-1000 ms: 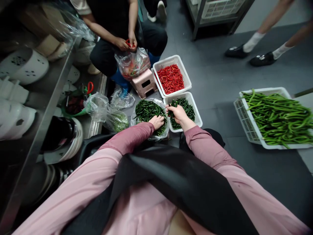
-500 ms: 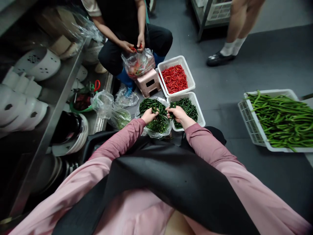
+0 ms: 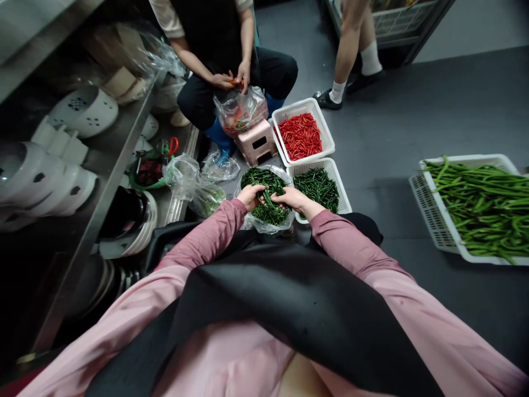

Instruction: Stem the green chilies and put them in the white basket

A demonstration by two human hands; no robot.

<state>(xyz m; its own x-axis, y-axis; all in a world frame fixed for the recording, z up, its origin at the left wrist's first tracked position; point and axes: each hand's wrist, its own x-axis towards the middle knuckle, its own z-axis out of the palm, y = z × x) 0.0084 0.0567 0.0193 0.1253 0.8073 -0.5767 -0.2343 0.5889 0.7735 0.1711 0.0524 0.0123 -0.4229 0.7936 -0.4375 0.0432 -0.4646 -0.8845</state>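
Green chilies fill a clear plastic bag (image 3: 270,225) on the floor in front of me. Over its left part, my left hand (image 3: 251,197) is closed around some green chilies (image 3: 268,196). My right hand (image 3: 291,198) comes in from the right, its fingers pinched on green chilies close to the left hand's fingertips. Just beyond my right hand, a white basket (image 3: 344,199) holds dark green chilies (image 3: 317,186). Behind that basket stands another white basket (image 3: 328,144) with red chilies (image 3: 300,136).
A seated person's hands (image 3: 233,81) hold something red over a bag on a pink stool (image 3: 258,142). Another person's legs (image 3: 349,49) stand beyond. Long green peppers (image 3: 487,207) fill a basket at right. A metal shelf (image 3: 119,149) with white containers runs along the left.
My right hand has moved left from the basket's edge to the chilies by my left hand. The standing person's legs have shifted left. The whole view has moved slightly.
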